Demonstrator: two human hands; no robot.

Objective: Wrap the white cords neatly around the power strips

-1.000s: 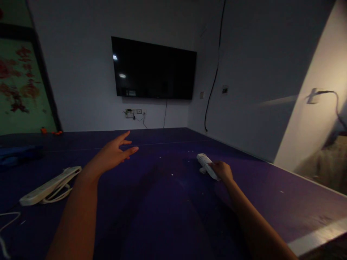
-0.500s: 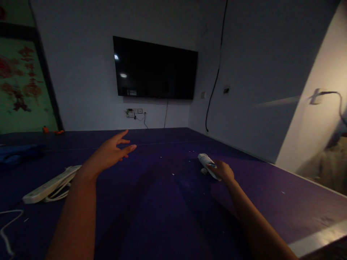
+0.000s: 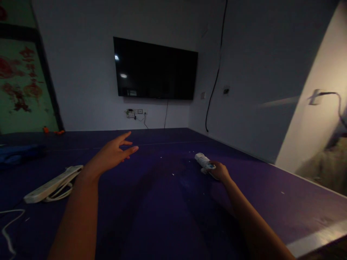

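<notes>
On the right of the purple surface, my right hand point(image 3: 221, 171) is closed around the near end of a white power strip point(image 3: 202, 160) with its cord wound round it. A small pale lump, perhaps the plug, shows beside the strip's left side. Part of the strip is hidden under my fingers. My left hand point(image 3: 115, 153) hovers over the surface with nothing in it, fingers apart and pointing right. Nearest to my left forearm lies another white power strip point(image 3: 51, 185) with a loosely folded cord point(image 3: 60, 196).
Small white scraps dot the purple surface point(image 3: 162, 202). A white cable point(image 3: 7, 234) curls at the lower left, below blue cloth point(image 3: 20, 153). Walls close off the back and right, with a television point(image 3: 155, 70) and a hanging black cable point(image 3: 217, 77).
My right hand and the cord-wound power strip have shifted slightly left, and the strip has turned a little, showing its cord coils more clearly. My left hand has drifted slightly right, still open.
</notes>
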